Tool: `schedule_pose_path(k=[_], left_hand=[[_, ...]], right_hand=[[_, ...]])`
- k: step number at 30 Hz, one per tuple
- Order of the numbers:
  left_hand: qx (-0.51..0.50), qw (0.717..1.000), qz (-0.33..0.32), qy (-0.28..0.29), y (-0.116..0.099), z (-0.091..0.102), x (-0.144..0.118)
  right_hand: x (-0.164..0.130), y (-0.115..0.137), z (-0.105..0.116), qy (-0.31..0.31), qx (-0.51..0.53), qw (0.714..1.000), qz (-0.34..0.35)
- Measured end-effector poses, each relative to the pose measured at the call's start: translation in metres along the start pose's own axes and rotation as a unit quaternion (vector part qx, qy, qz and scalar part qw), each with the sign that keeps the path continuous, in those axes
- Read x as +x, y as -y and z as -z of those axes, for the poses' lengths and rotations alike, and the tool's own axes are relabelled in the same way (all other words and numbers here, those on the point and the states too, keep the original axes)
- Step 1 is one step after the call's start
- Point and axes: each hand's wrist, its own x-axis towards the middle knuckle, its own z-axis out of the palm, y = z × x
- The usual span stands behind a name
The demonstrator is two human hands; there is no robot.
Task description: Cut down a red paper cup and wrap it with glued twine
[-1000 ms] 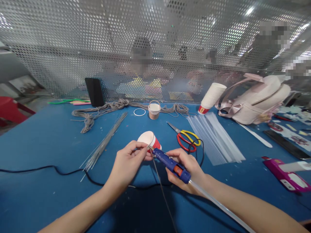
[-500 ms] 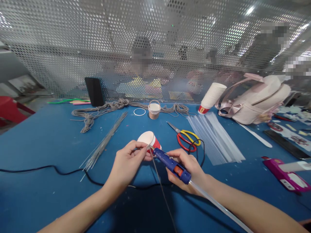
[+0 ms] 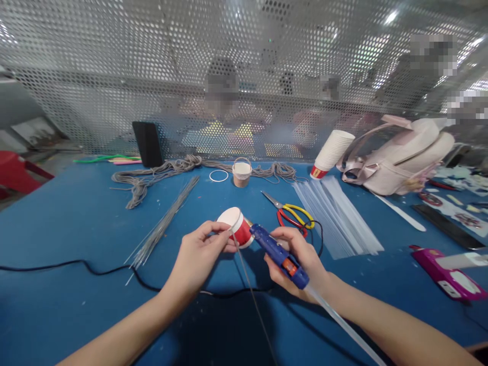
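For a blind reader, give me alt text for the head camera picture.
A left hand holds a red paper cup and a thin wire while the right hand points a blue glue gun at the cup, over a blue table with scissors nearby.

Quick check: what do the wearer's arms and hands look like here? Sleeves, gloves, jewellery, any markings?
Both arms are bare as far as the frame shows: no sleeves in view on either forearm. The left hand and right hand wear no gloves. No rings, watch, bracelets or markings are visible on the hands or wrists. The nails look short and unpainted, though they are small in this view.
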Motion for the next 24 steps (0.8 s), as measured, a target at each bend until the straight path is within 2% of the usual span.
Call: schedule_pose_path(k=[5, 8, 12, 17, 19, 21, 23, 24], left_hand=[[-0.004, 0.999, -0.036, -0.026, -0.001, 0.004, 0.002], [0.002, 0.996, -0.069, -0.047, -0.004, 0.007, 0.005], [0.006, 0.994, -0.090, -0.057, -0.008, 0.010, 0.006], [0.031, 0.993, -0.095, -0.055, -0.011, 0.011, 0.003], [0.040, 0.993, -0.097, -0.057, -0.012, 0.012, 0.003], [0.047, 0.992, -0.101, -0.055, -0.011, 0.012, 0.002], [0.053, 0.992, -0.107, -0.050, -0.011, 0.011, 0.002], [0.057, 0.991, -0.111, -0.048, -0.010, 0.011, 0.001]], right_hand=[[0.005, -0.026, 0.005, 0.040, -0.155, 0.986, 0.053], [0.012, -0.035, 0.006, 0.102, -0.225, 0.969, 0.019], [0.026, -0.037, 0.007, 0.231, -0.210, 0.947, -0.073], [0.041, -0.033, 0.021, 0.331, -0.193, 0.921, -0.070], [0.045, -0.028, 0.027, 0.326, -0.208, 0.921, -0.053], [0.049, -0.018, 0.028, 0.275, -0.198, 0.940, -0.048], [0.054, -0.005, 0.021, 0.198, -0.114, 0.970, -0.083], [0.056, 0.001, 0.014, 0.161, -0.043, 0.978, -0.126]])
